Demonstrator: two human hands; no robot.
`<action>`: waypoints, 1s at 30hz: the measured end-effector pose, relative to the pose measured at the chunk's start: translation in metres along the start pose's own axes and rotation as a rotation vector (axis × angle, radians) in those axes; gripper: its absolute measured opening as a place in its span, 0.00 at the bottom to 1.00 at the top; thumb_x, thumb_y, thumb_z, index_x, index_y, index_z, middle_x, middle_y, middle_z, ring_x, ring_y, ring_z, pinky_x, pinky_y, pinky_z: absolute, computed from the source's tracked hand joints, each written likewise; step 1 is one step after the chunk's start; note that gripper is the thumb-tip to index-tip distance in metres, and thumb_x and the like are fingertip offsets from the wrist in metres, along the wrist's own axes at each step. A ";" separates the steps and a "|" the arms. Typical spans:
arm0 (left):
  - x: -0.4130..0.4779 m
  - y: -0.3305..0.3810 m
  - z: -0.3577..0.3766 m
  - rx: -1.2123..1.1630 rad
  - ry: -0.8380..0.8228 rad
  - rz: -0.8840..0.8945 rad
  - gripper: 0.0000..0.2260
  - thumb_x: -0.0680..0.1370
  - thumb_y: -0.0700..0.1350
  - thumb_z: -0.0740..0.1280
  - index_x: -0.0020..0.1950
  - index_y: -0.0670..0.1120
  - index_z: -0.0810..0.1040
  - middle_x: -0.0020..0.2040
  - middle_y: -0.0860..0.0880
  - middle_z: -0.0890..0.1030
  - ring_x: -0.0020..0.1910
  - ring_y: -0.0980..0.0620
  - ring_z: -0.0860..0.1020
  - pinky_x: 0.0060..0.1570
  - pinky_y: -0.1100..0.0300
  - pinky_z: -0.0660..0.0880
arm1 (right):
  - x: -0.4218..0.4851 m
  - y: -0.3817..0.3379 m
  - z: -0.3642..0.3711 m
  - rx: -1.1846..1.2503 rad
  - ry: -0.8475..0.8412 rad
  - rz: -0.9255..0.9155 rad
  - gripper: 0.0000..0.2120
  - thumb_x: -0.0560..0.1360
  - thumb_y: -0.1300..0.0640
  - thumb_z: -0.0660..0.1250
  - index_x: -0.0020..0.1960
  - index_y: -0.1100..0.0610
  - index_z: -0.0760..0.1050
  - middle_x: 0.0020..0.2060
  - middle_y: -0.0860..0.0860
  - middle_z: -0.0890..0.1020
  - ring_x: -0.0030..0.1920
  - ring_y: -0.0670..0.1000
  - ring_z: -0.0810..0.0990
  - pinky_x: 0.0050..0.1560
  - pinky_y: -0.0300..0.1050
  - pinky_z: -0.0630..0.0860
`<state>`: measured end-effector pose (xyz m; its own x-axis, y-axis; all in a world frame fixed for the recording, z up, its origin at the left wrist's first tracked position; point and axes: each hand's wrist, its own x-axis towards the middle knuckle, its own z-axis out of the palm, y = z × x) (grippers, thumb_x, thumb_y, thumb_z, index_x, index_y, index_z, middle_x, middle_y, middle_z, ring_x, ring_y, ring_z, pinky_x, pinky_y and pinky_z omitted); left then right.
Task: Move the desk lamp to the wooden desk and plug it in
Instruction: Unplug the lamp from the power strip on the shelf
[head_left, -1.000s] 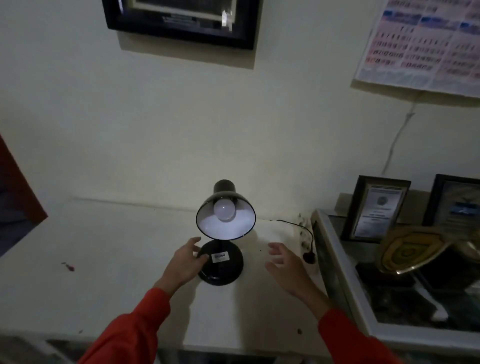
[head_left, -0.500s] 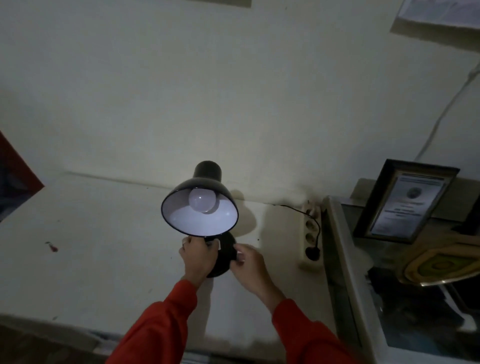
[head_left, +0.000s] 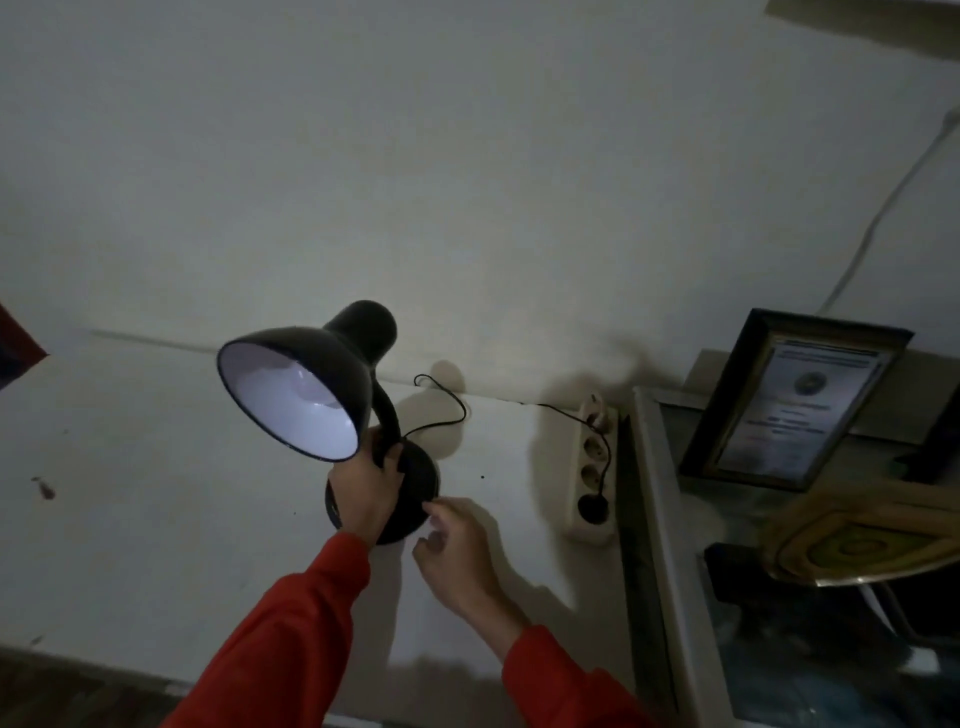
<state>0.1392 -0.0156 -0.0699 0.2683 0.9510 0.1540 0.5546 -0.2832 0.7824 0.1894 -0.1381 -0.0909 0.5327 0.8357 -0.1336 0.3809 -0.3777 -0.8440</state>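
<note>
A black desk lamp (head_left: 332, 379) with a white-lined shade stands tilted on the white table (head_left: 156, 493), its shade turned to the left. My left hand (head_left: 366, 488) is wrapped around the lamp's neck just above the round base (head_left: 418, 478). Fingertips of my right hand (head_left: 452, 551) touch the base's right edge, fingers loosely curled. The lamp's thin black cord (head_left: 452, 400) loops along the wall to a black plug (head_left: 592, 506) seated in the white power strip (head_left: 592, 467).
A glass-topped cabinet (head_left: 670, 545) stands to the right of the table, close to the power strip. On it lean a framed certificate (head_left: 795, 400) and a golden plaque (head_left: 862, 535). A white cable (head_left: 883, 208) runs up the wall. The table's front edge lies below my arms.
My left hand has closed on the lamp's neck and tipped the lamp, so the shade faces left. My right hand has slid to the base's right edge. The view has moved closer.
</note>
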 end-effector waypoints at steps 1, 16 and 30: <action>0.001 -0.001 0.001 0.003 -0.004 0.021 0.12 0.76 0.41 0.66 0.58 0.40 0.76 0.51 0.35 0.82 0.50 0.36 0.80 0.51 0.47 0.76 | -0.002 0.000 -0.008 -0.027 -0.032 0.001 0.22 0.76 0.62 0.64 0.70 0.57 0.68 0.63 0.55 0.75 0.57 0.50 0.76 0.54 0.35 0.69; 0.005 -0.012 0.005 0.055 -0.007 0.060 0.12 0.75 0.41 0.67 0.57 0.39 0.76 0.48 0.34 0.83 0.48 0.33 0.80 0.49 0.43 0.76 | 0.014 0.014 -0.206 -0.971 -0.117 -0.068 0.16 0.75 0.65 0.62 0.61 0.59 0.74 0.63 0.57 0.71 0.60 0.57 0.71 0.51 0.45 0.72; -0.082 0.030 0.042 -0.096 -0.091 0.226 0.19 0.68 0.49 0.63 0.58 0.46 0.76 0.57 0.42 0.74 0.56 0.45 0.71 0.59 0.45 0.68 | 0.014 0.026 -0.198 -1.028 -0.240 -0.193 0.11 0.75 0.57 0.65 0.56 0.58 0.78 0.55 0.54 0.77 0.54 0.57 0.76 0.52 0.51 0.74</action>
<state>0.1669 -0.1074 -0.0842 0.4489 0.8488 0.2795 0.3970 -0.4697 0.7886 0.3565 -0.2147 -0.0117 0.2757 0.9315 -0.2373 0.9558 -0.2918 -0.0349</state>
